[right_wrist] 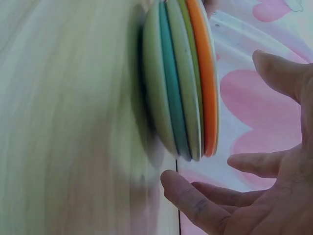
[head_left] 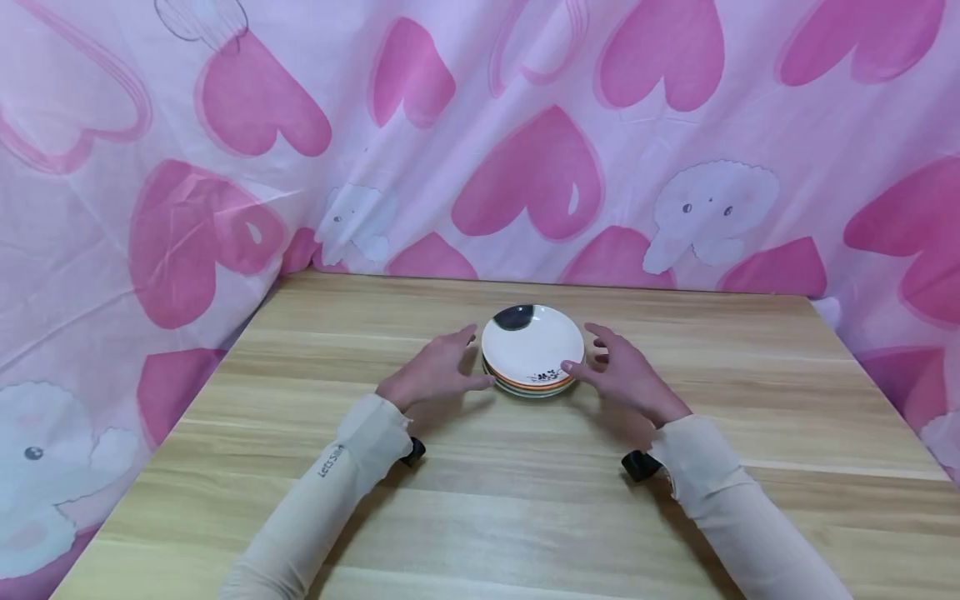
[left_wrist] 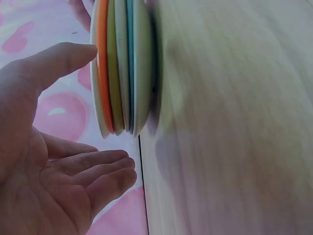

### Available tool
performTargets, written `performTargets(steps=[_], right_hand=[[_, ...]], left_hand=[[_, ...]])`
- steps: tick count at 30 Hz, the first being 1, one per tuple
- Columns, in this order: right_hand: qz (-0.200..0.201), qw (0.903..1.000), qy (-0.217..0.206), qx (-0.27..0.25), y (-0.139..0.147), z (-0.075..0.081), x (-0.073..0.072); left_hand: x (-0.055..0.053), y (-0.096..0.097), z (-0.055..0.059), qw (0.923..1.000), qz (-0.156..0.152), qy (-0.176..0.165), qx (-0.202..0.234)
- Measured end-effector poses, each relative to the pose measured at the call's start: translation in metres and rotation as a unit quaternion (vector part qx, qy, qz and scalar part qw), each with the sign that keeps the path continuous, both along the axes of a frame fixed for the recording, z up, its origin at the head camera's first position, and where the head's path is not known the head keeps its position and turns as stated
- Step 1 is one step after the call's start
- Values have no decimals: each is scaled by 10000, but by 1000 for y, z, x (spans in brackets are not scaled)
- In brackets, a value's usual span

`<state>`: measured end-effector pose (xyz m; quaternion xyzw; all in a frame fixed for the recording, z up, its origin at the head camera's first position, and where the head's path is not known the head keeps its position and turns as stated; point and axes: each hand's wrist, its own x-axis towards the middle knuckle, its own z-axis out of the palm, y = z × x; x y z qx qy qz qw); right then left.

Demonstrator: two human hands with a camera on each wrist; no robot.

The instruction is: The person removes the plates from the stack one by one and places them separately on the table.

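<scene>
- Pale sleeves [head_left: 307, 508] nearest, over wooden table [head_left: 517, 508]
- Left hand [head_left: 435, 370], right hand [head_left: 627, 375] spread wide, gripping nothing, flank plates [head_left: 531, 346]
- Plates stacked, top white, dark patch

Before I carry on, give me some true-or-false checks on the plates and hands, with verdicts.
1. The stack of plates sits between the left hand and right hand. True.
2. The top plate is plain white all over. False: it has a dark patch near its far edge.
3. An orange band shows just below the top plate's white rim. True.
4. The left hand grips the stack. False: its fingers are not curled round it.
5. The person's sleeves end above the elbow. False: they reach toward the wrists.
</scene>
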<state>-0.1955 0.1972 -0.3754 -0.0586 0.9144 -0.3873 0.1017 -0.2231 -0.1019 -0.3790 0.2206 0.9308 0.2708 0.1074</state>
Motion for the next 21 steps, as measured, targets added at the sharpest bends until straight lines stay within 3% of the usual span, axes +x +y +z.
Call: performTargets(steps=[9, 16, 21], right_hand=[[-208, 9987, -361, -309, -5, 1, -6], [-275, 9932, -438, -1048, -9, -7, -12], [-396, 9904, -444, -1249, -12, -9, -15]], left_hand=[[-3, 8, 1, 9978, -169, -60, 642], [-7, 9, -2, 9939, 234, -440, 987], [-7, 11, -3, 9917, 413, -524, 1101]])
